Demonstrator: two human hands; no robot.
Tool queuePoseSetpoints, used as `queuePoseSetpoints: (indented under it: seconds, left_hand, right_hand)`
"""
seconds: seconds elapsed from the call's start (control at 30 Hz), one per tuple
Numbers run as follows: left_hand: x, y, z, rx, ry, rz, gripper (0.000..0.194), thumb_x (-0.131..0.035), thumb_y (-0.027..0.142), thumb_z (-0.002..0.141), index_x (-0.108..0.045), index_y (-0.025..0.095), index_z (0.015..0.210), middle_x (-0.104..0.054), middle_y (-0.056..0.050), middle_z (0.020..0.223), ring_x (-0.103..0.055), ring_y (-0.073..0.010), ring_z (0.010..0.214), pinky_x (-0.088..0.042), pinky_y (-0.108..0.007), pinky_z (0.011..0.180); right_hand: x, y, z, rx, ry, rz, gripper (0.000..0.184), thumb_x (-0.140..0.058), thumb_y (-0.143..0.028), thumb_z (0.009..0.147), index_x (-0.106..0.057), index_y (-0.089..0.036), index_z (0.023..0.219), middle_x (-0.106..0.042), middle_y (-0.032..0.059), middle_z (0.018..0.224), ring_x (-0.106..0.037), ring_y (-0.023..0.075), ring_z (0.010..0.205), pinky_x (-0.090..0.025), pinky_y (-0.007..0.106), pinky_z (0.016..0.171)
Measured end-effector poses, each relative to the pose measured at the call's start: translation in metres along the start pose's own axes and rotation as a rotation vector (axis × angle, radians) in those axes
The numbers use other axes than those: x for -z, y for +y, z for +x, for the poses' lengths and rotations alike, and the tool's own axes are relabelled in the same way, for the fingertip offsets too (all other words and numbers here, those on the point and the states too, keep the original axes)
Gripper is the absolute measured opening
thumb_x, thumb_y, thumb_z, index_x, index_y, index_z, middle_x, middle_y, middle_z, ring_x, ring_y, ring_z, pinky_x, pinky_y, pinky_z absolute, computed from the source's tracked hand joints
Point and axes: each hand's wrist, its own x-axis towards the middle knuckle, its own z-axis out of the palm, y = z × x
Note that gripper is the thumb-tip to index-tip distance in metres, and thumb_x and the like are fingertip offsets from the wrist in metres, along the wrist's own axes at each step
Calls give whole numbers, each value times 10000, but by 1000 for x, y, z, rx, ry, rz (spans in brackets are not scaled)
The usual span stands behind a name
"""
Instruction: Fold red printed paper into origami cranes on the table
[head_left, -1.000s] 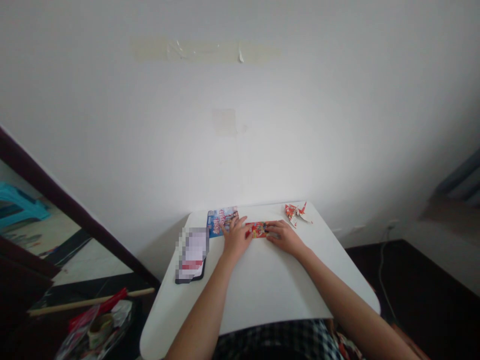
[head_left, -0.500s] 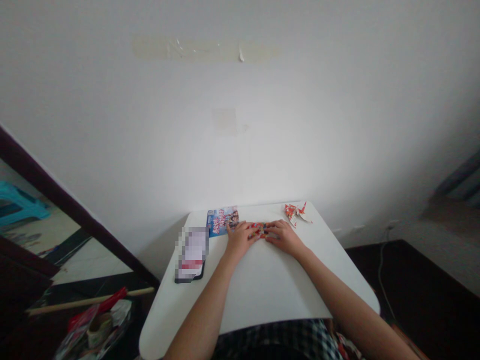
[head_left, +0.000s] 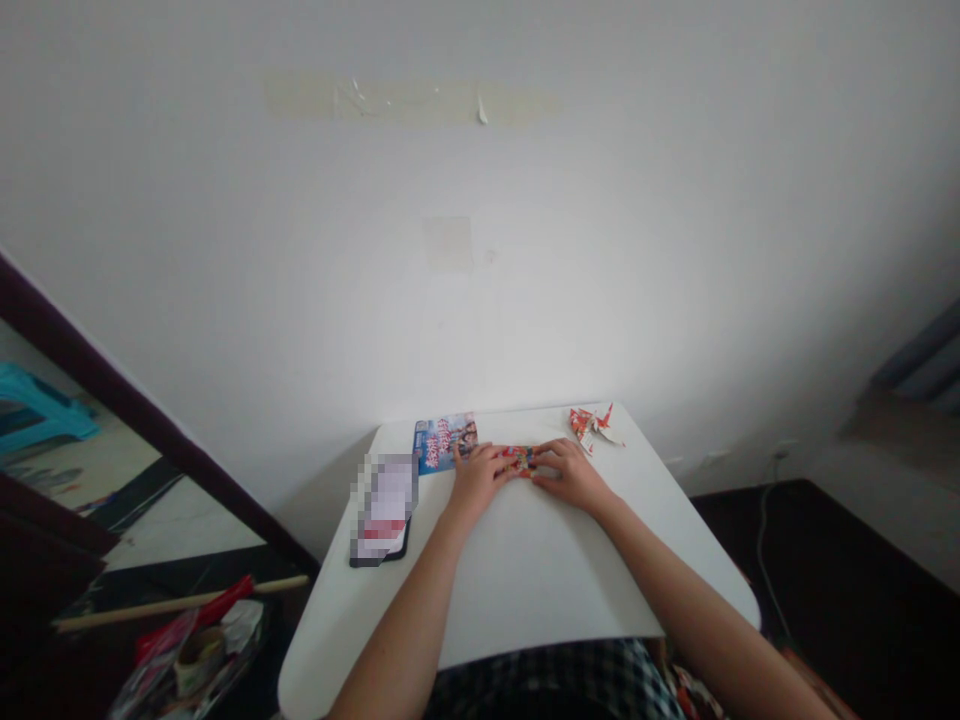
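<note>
A small strip of colourful printed paper (head_left: 518,461), mostly red and apparently folded, lies on the white table between my hands. My left hand (head_left: 480,472) has its fingers closed on the paper's left end, with its thumb side near a blue printed leaflet (head_left: 439,445). From the other side, my right hand (head_left: 568,470) pinches the right end with bent fingers. Both hands rest low at the tabletop, and they cover the paper's two ends. Beyond my right hand sits a folded red-and-white paper figure (head_left: 595,427) with pointed wings.
A phone (head_left: 384,510) with a blurred screen lies at the left of the white table (head_left: 555,590). A white wall (head_left: 480,330) stands right behind the table. On the floor at left are a wooden stick (head_left: 112,612) and a plastic bag (head_left: 199,660) of odds and ends.
My fingers have shifted slightly on the paper strip, and a little more of its printed middle shows between them. The other things have stayed in place.
</note>
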Motion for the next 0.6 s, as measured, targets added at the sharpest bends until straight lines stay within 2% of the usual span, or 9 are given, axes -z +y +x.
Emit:
queuePoseSetpoints:
  seconds: [0.17, 0.27, 0.4, 0.6]
  left_hand:
    - [-3, -5, 0, -6, 5, -27, 290, -570, 463, 968, -736, 411, 1200, -674, -8, 1383, -511, -270, 1363, -99, -649, 1258]
    - [-2, -6, 1, -8, 14, -49, 286, -551, 454, 980, -749, 397, 1179, -680, -11, 1371, -521, -265, 1356, -73, -652, 1260]
    - [-1, -5, 1, 21, 11, -89, 290, -519, 441, 1000, -771, 368, 1124, -699, -16, 1344, -533, -265, 1348, -57, -699, 1237]
    - [-1, -9, 2, 13, -6, -102, 264, -562, 445, 979, -766, 377, 1132, -684, -24, 1370, -530, -280, 1350, -117, -720, 1212]
  right_hand:
    - [12, -3, 0, 16, -34, -28, 272, -699, -165, 823, -777, -281, 1056, -723, 67, 1161, -639, 247, 1083, -431, 487, 1051]
    - [16, -5, 0, 12, -48, -27, 231, -724, -239, 842, -774, -276, 1065, -729, 73, 1150, -650, 249, 1080, -387, 522, 1090]
    - [14, -4, 0, 25, -35, -35, 233, -753, -324, 848, -772, -272, 1075, -727, 86, 1144, -651, 251, 1076, -429, 484, 1039]
    - [12, 3, 1, 36, -15, 6, 195, -688, -197, 857, -781, -254, 1019, -747, 80, 1087, -667, 235, 1012, -478, 432, 968]
